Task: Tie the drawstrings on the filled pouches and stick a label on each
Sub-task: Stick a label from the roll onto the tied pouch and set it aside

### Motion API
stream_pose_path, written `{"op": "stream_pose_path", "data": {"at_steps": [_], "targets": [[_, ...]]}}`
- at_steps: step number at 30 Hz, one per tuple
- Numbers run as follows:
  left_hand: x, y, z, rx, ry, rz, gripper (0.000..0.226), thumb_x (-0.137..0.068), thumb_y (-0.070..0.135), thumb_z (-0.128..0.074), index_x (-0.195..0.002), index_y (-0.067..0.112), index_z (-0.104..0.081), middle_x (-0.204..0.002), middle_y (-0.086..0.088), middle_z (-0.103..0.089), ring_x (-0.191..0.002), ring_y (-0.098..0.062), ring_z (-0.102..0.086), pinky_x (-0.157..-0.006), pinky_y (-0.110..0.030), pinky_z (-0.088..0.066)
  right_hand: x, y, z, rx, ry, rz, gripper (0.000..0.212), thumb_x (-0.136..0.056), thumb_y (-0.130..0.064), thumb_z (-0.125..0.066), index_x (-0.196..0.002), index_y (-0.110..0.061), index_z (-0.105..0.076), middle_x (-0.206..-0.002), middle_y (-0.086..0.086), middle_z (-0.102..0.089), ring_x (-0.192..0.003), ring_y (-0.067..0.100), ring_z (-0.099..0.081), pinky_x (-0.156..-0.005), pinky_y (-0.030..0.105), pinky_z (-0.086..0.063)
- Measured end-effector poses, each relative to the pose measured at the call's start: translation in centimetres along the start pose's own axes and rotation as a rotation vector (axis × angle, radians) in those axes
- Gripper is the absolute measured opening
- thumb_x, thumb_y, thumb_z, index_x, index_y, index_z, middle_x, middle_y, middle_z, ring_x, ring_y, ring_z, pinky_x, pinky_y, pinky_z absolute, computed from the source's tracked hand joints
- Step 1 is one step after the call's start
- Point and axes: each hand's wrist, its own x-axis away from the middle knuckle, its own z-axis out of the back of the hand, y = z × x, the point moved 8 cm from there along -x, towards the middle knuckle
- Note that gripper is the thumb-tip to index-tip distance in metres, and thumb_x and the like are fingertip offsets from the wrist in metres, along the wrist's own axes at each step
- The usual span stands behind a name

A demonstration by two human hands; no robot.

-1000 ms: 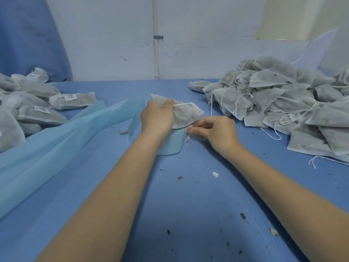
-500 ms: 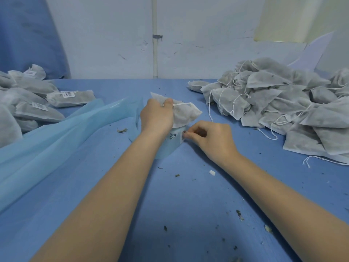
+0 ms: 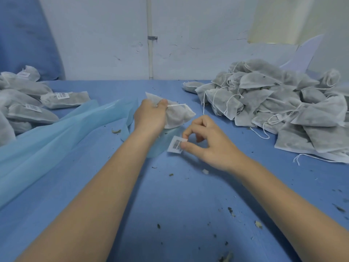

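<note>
My left hand (image 3: pixel 151 115) grips a filled white pouch (image 3: pixel 179 115) at its tied neck, holding it over the pale blue label roll (image 3: pixel 160 142) in the middle of the blue table (image 3: pixel 188 205). The pouch's drawstring runs right from my thumb. My right hand (image 3: pixel 209 144) pinches a small white barcode label (image 3: pixel 176 144) between thumb and forefinger, just right of the roll and below the pouch. The roll is mostly hidden behind my left wrist.
A big heap of unlabelled pouches (image 3: pixel 283 103) with loose strings fills the right side. Labelled pouches (image 3: pixel 28 103) lie at the left. A long strip of blue backing paper (image 3: pixel 47 140) trails left from the roll. Leaf crumbs dot the near table.
My right hand has pulled away from the roll toward me with a label now peeled off and pinched in its fingers. My left hand still holds the pouch in place.
</note>
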Motion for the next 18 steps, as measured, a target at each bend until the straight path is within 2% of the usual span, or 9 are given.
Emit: {"op": "stream_pose_path", "data": {"at_steps": [2,5,6,10,14,16,18], "targets": [[0.2,0.6,0.1,0.021,-0.016,-0.048,0.030,-0.094,0.037,-0.049,-0.110,0.011,-0.052,-0.103,-0.001,-0.056,-0.101,-0.025,-0.054,-0.074,-0.028,-0.037,0.0,-0.6,1.2,-0.064,0.031,-0.014,0.014,-0.085,-0.026,-0.070,-0.081,-0.031,-0.058,-0.100,-0.004,-0.041,-0.087,-0.003,-0.042,-0.084,0.009,-0.035],[1.2,2.6,0.0,0.069,-0.056,-0.192,0.017,-0.093,0.036,-0.052,-0.094,0.018,-0.050,-0.086,0.009,-0.055,-0.084,-0.015,-0.053,-0.064,-0.023,-0.038,0.0,-1.3,3.1,-0.083,0.103,-0.015,0.013,-0.086,-0.025,-0.068,-0.083,-0.031,-0.057,-0.104,-0.003,-0.039,-0.105,0.007,-0.040,-0.092,0.014,-0.033],[1.6,3.3,-0.3,0.099,-0.096,-0.228,0.014,-0.093,0.034,-0.054,-0.091,0.021,-0.051,-0.086,0.010,-0.057,-0.083,-0.013,-0.054,-0.065,-0.021,-0.041,-0.1,-1.5,3.8,-0.081,0.134,-0.007,0.013,-0.086,-0.024,-0.068,-0.084,-0.030,-0.057,-0.104,-0.005,-0.037,-0.106,0.008,-0.039,-0.093,0.013,-0.032],[3.5,4.3,-2.7,0.121,-0.312,-0.268,0.008,-0.091,0.027,-0.058,-0.092,0.019,-0.056,-0.092,0.003,-0.065,-0.087,-0.017,-0.061,-0.078,-0.032,-0.049,-0.1,-1.8,6.0,-0.095,0.233,0.012,0.014,-0.087,-0.020,-0.068,-0.083,-0.028,-0.057,-0.099,-0.010,-0.032,-0.104,0.010,-0.036,-0.097,0.020,-0.031],[4.8,4.7,-4.1,0.186,-0.440,-0.257,0.007,-0.091,0.024,-0.059,-0.096,0.019,-0.060,-0.097,-0.001,-0.068,-0.090,-0.016,-0.062,-0.082,-0.034,-0.049,0.2,-0.7,6.9,-0.073,0.257,-0.026,0.012,-0.090,-0.021,-0.065,-0.083,-0.028,-0.057,-0.110,-0.002,-0.035,-0.113,0.009,-0.036,-0.106,0.032,-0.032],[5.1,4.8,-4.4,0.238,-0.474,-0.238,0.006,-0.092,0.022,-0.058,-0.095,0.018,-0.061,-0.094,0.000,-0.068,-0.086,-0.015,-0.063,-0.079,-0.030,-0.048,0.3,-0.4,7.2,-0.064,0.265,-0.036,0.012,-0.089,-0.021,-0.066,-0.083,-0.028,-0.058,-0.112,0.000,-0.036,-0.111,0.007,-0.037,-0.104,0.027,-0.033],[5.4,4.8,-4.7,0.314,-0.517,-0.201,0.010,-0.092,0.022,-0.057,-0.096,0.014,-0.062,-0.091,-0.001,-0.069,-0.083,-0.014,-0.063,-0.077,-0.029,-0.048,0.3,-0.1,7.3,-0.074,0.269,-0.035,0.014,-0.089,-0.022,-0.066,-0.082,-0.029,-0.057,-0.112,-0.001,-0.037,-0.102,0.000,-0.039,-0.095,0.016,-0.033]]}}
